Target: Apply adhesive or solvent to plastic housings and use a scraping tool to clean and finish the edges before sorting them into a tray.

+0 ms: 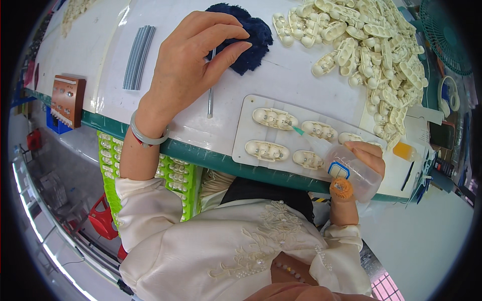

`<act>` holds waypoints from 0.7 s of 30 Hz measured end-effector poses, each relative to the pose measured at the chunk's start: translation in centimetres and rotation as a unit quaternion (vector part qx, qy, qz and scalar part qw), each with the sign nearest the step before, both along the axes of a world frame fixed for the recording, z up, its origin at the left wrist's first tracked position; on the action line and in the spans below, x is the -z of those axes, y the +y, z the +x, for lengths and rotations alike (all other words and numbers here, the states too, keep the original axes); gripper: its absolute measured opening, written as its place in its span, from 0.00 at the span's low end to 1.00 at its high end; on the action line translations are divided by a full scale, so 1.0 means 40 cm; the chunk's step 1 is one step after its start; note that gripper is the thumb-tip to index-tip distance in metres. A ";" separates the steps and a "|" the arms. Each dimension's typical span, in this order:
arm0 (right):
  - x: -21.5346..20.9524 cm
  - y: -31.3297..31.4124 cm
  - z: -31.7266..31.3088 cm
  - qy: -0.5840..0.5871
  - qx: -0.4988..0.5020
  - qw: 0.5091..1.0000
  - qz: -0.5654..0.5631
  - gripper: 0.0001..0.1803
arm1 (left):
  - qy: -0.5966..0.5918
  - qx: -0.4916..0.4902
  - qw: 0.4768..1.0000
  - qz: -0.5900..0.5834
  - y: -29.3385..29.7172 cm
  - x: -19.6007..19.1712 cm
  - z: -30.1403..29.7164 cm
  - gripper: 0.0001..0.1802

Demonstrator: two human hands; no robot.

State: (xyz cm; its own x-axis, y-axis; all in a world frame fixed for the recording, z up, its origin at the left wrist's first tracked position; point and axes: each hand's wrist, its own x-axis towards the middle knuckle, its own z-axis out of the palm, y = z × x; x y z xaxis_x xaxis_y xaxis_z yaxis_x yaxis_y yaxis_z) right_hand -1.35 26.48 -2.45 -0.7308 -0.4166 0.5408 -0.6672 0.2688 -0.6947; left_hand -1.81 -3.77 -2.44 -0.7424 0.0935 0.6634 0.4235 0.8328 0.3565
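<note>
Right hand (369, 155) squeezing clear bottle (346, 168), tray (241, 135) holding, seemingly, five cream parts (274, 118)

Clear squeeze bottle (351, 170) tilted, green nozzle touching a cream part (274, 118)

Metal rod's (211, 95) upper end under left hand's (193, 60) fingers (228, 52).

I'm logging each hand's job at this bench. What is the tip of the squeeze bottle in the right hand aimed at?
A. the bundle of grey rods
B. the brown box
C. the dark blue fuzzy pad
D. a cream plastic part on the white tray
D: the right hand tilts the squeeze bottle so its green nozzle meets a cream plastic part seated on the white tray.
</note>
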 end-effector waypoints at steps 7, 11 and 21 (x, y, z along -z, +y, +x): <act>0.004 0.068 0.004 0.046 0.110 0.991 -0.060 0.18 | -0.030 -0.015 0.999 -0.001 0.006 -0.008 0.006 0.09; 0.005 0.095 0.012 0.042 0.145 0.988 -0.011 0.16 | -0.052 -0.032 0.998 0.004 0.006 -0.011 0.009 0.10; 0.016 0.095 0.005 0.048 0.124 0.991 0.023 0.13 | -0.065 -0.039 0.997 -0.003 0.005 -0.006 0.001 0.09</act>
State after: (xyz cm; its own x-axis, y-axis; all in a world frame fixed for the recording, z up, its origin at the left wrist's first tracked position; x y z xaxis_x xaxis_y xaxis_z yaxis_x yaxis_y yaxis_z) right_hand -1.15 30.30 -3.11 -0.7592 -0.2571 0.5979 -0.6400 0.4623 -0.6138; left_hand -1.78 -3.56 -2.21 -0.8268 0.0356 0.5614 0.3079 0.8639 0.3985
